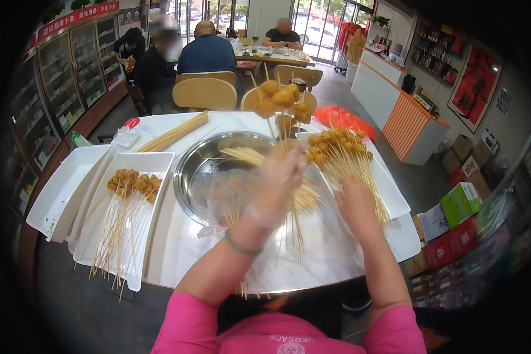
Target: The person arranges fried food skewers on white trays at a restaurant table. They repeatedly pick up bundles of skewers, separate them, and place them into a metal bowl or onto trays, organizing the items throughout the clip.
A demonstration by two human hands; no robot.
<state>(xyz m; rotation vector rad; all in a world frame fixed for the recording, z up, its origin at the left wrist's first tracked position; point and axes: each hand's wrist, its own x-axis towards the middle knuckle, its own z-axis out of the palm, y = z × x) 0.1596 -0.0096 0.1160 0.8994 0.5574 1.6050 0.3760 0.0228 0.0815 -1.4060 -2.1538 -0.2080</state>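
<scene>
My left hand [283, 177], in a clear plastic glove, grips several wooden skewers with golden-brown fried pieces [276, 99] at their upper ends, raised above the table. My right hand [354, 199] is at the sticks of a large pile of skewered brown balls [336, 146] on a white tray at the right; its fingertips are partly hidden, so its hold cannot be told. Beneath my left arm lie a clear plastic bag [225, 194] and a bundle of bare skewers [307, 197], by a round steel basin [194, 155]. More fried skewers [135, 182] lie in a white tray at the left.
Another white tray [66, 190] stands at the far left. A bundle of bamboo sticks [175, 132] lies at the table's back, and a red plastic bag [345, 121] at the back right. Chairs and seated people are beyond; boxes [460, 203] stand at the right.
</scene>
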